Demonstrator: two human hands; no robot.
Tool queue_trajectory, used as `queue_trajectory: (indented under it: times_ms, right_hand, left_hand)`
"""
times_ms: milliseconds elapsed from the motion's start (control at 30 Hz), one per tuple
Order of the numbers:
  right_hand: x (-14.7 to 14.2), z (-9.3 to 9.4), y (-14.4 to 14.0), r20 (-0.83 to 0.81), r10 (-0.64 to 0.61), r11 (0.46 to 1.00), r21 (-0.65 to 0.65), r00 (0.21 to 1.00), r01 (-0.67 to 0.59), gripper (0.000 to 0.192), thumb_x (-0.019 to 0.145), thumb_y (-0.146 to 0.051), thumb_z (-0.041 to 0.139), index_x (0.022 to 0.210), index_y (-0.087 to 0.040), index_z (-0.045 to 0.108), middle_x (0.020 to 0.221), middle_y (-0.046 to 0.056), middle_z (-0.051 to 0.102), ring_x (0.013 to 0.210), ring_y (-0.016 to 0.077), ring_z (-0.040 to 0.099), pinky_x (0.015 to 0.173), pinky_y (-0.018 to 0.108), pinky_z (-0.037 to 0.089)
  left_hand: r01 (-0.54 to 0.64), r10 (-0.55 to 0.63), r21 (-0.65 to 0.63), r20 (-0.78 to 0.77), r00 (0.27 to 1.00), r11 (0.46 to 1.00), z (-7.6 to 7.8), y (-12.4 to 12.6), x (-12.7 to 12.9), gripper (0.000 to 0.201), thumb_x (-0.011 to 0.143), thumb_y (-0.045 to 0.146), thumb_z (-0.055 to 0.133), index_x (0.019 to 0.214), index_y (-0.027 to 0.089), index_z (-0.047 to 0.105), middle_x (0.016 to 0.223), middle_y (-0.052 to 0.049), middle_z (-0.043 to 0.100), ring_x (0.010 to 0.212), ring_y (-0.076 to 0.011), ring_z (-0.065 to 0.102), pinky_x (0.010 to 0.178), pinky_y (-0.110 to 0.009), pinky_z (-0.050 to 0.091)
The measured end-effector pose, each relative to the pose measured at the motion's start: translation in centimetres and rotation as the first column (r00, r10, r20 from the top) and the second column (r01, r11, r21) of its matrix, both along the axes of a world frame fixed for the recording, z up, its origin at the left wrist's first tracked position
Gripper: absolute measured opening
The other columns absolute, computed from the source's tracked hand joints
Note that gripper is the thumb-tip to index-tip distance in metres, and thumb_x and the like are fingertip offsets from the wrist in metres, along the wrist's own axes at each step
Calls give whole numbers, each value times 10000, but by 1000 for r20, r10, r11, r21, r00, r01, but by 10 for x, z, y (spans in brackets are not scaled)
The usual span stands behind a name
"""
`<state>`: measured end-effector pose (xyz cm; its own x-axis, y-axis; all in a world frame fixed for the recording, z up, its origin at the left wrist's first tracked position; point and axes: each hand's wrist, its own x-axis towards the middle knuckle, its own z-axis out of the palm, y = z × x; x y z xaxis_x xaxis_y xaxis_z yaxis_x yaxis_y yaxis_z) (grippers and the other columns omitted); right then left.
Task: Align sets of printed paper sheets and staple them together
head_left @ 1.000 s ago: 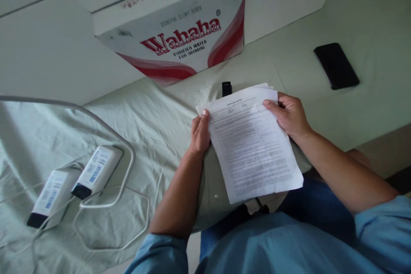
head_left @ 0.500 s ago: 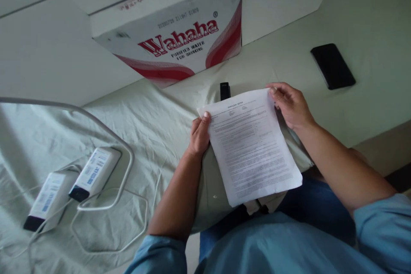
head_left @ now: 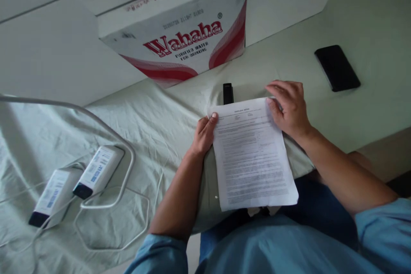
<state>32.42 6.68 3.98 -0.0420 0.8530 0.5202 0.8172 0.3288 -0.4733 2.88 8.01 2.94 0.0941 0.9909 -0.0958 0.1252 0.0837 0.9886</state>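
Observation:
A sheet of printed paper [head_left: 253, 158] is held up in front of me, its lines of text facing my eyes. My left hand [head_left: 205, 133] pinches its upper left edge, with the thumb on top. At the upper right corner, my right hand [head_left: 289, 109] has its fingers stretched out and apart from the thumb. The right thumb tip lies at the paper's corner; whether it touches cannot be made out. Just beyond the top edge lies a narrow black object [head_left: 227, 93], partly hidden by the paper.
Behind the paper, a Wahaha water carton [head_left: 192, 38] stands against the white wall. A black phone [head_left: 338, 68] lies at the right on the green cloth [head_left: 167, 115]. At the left are two white boxes with black ends [head_left: 99, 171], thin cables, and a bent grey tube [head_left: 128, 154].
My right hand has loosened from the paper's upper right corner, its fingers spreading. The paper has turned slightly and hangs straighter. My left hand keeps its pinch.

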Motion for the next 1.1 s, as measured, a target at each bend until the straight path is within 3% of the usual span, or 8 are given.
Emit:
queue_trajectory:
  times_ms: [133, 367, 600, 867, 1000, 1100]
  right_hand:
    - [-6, -4, 0, 28, 139, 989, -56, 990, -138, 321, 1122, -415, 544, 1281, -313, 804, 1203, 101, 829, 1314, 379, 632, 1148, 620, 491]
    - [4, -11, 3, -39, 159, 979, -121, 987, -162, 320, 1113, -447, 569, 1027, -288, 833, 894, 83, 776, 1016, 307, 652, 928, 495, 544]
    - [7, -5, 5, -92, 285, 932, -203, 954, -298, 339, 1113, -422, 551, 893, -266, 755, 818, 65, 742, 896, 266, 618, 859, 445, 511]
    - [10, -3, 8, -159, 344, 896, -241, 926, -374, 366, 1116, -463, 558, 866, -258, 730, 823, 51, 750, 847, 240, 597, 825, 417, 489]
    - [10, -4, 8, -185, 349, 889, -247, 919, -387, 375, 1115, -484, 561, 863, -261, 726, 822, 53, 750, 849, 244, 600, 817, 416, 489]
    - [10, -4, 7, -207, 346, 884, -254, 915, -392, 380, 1115, -494, 566, 855, -262, 717, 810, 50, 738, 839, 239, 590, 811, 410, 485]
  left_hand:
    - [34, -33, 25, -11, 999, 999, -2, -3, -2, 694, 911, 840, 737, 634, 240, 526, 631, 4, 419, 600, -151, 430, 490, -330, 374]
    - [79, -79, 4, 8, 997, 997, -3, -1, -1, 728, 912, 870, 709, 628, 226, 525, 612, 1, 460, 568, -132, 437, 478, -308, 362]
    - [170, -164, -60, 98, 982, 984, 0, 3, -1, 622, 904, 808, 776, 831, 199, 669, 687, -6, 588, 594, -126, 501, 519, -271, 365]
    - [138, -132, 72, -77, 988, 988, 7, 5, 2, 598, 942, 784, 728, 919, 187, 739, 698, 3, 614, 615, -132, 504, 547, -256, 389]
    - [72, -66, 105, -56, 996, 992, 6, 5, 2, 494, 924, 647, 811, 1177, 225, 764, 693, 35, 608, 577, -126, 478, 532, -249, 373]
    - [95, -85, 139, -75, 994, 986, 7, 6, 1, 417, 884, 554, 849, 1145, 231, 806, 826, -7, 727, 634, -133, 541, 582, -256, 416]
